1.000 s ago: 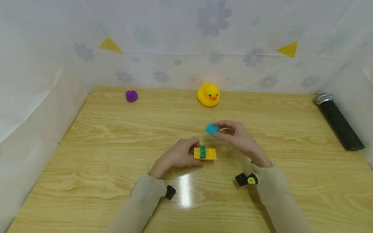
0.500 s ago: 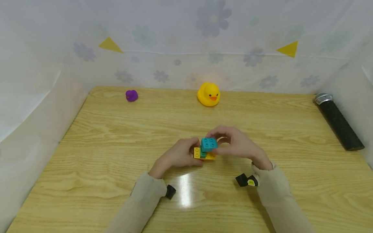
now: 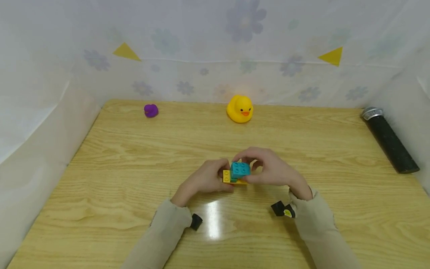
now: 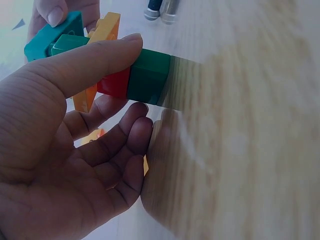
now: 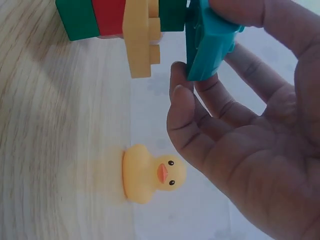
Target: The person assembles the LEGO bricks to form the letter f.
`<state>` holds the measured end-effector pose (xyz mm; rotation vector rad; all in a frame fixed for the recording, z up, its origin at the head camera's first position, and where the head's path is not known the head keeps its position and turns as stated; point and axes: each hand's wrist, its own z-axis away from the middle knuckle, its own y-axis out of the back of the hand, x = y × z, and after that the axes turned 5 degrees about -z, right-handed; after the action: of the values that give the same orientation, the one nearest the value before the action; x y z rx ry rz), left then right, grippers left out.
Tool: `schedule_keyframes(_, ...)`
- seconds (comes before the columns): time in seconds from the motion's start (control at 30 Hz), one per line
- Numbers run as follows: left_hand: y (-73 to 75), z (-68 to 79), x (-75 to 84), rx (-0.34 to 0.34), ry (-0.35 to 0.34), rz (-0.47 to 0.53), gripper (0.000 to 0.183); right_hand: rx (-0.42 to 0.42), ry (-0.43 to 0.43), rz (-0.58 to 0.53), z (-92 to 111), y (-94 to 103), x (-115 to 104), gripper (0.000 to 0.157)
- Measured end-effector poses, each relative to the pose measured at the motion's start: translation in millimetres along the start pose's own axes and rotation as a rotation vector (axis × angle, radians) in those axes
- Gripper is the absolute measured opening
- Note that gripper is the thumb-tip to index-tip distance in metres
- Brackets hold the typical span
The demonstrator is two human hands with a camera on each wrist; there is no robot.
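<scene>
A stack of toy building bricks stands on the table between my hands. In the left wrist view it has a green brick (image 4: 150, 75) at the bottom, then a red brick (image 4: 115, 84). Above these lies a long yellow brick (image 3: 226, 176) with a narrow green brick (image 5: 173, 16) across it. My left hand (image 3: 209, 177) grips the stack's lower part, thumb on one side and fingers on the other. My right hand (image 3: 273, 169) pinches a teal brick (image 3: 240, 169) with one slanted side, set over the narrow green brick at a slight tilt.
At the table's back stand a yellow rubber duck (image 3: 240, 109) and a small purple duck (image 3: 151, 110). A black microphone (image 3: 389, 140) lies along the right edge. White flowered cloth (image 3: 201, 45) hangs behind the wooden table (image 3: 117, 157).
The right hand has brought the teal brick left and toward the person, down onto the narrow green brick of the stack. My left hand has kept its grip in place.
</scene>
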<state>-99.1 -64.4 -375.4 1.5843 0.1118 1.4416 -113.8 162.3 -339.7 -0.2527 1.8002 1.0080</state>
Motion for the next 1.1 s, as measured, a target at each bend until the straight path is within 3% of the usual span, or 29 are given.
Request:
schedule_keyframes(0.8, -1.1, -0.1, -2.2, 0.017, -0.02, -0.013, 0.033, 0.119, -0.014, 0.282, -5.0, -15.4, -28.0, 0.027)
schedule_keyframes(1.1, -1.6, -1.0, -1.9, 0.009, -0.032, -0.012, 0.032, 0.099, -0.049, 0.274, -3.6, -15.9, -32.6, 0.027)
